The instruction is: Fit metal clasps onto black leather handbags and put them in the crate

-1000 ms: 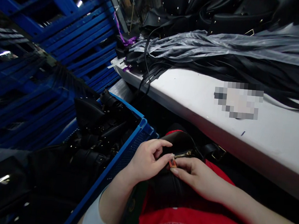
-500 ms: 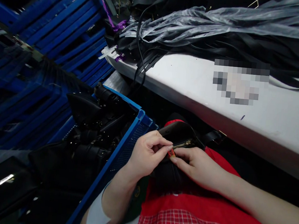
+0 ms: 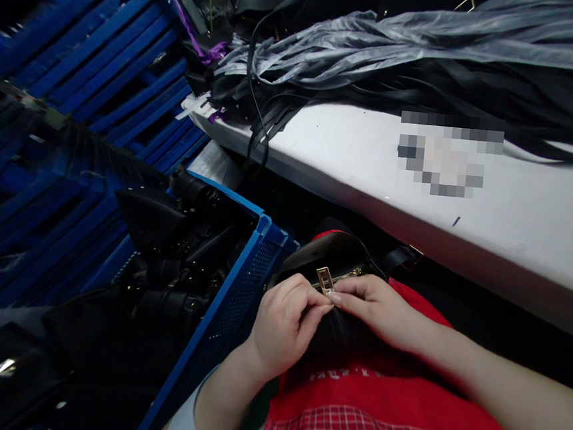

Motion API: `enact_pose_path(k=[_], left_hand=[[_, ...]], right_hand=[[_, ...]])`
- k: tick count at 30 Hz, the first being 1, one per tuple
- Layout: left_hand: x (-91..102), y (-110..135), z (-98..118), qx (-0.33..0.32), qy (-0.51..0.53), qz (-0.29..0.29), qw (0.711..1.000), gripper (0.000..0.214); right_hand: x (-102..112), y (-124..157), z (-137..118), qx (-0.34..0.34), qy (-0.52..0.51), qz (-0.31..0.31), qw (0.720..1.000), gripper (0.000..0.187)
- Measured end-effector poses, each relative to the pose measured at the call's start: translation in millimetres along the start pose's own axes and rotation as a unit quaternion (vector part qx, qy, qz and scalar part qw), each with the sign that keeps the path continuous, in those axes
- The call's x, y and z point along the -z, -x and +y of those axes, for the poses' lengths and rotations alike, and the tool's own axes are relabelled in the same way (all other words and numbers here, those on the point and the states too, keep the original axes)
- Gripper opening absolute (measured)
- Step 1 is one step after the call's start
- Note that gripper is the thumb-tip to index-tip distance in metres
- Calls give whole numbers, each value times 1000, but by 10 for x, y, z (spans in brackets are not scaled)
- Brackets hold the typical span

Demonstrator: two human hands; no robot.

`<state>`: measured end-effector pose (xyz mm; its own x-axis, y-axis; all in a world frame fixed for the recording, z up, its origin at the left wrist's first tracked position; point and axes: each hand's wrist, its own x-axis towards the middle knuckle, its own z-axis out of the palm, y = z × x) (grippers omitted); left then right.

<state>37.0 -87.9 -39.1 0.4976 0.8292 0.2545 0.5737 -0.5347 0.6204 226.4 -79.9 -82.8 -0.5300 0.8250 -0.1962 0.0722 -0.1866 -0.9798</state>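
Close in, past the red apron [image 3: 385, 398], I see the left hand [image 3: 281, 325] closed, what it pinches hidden; my right hand [image 3: 383, 310] grips the lower end of the gold fitting [image 3: 324, 280]. Its long axis tips away, up-left, against the black bag [image 3: 333, 251], which sits below the near edge of the white table [image 3: 521, 219].

Gold fitting [image 3: 327, 282]: hidden at one end by fingertips [image 3: 335, 297]
Left hand [image 3: 282, 322]: pinching something too small to tell
Dark bag [image 3: 321, 252]: partly hidden behind right hand [image 3: 383, 310]
White lettering [image 3: 345, 375]: too small to read
Patch [image 3: 444, 162] on tabletop [image 3: 527, 216]: blurred into squares
Blue crate [image 3: 244, 275]: cut off below
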Motion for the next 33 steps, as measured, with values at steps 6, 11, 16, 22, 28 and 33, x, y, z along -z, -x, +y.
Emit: enact_pose_path(k=[6,11,16,22,28,33], left_hand=[[34,18,-8,30,47,-19,998,10],[64,70,164,-35,30,-50,998,8],[74,81,242,-53,-81,25,995,6],[-59,-39,210,-9,-29,67,997,11],[-246,-21,371,-30,-57,125,990,9],[-72,57,420,-128,95,118,980,18]], right_hand=[[72,-36,-118,43,-12,-51,998,42],[71,-80,-196,-16,-2,-24,1000,52],[34,-82,-186,-31,21,84,996,53],[-2,-83,-155,2,26,99,995,51],[-25,-110,-172,-2,1,97,995,53],[60,-125,-131,-54,-54,139,987,59]])
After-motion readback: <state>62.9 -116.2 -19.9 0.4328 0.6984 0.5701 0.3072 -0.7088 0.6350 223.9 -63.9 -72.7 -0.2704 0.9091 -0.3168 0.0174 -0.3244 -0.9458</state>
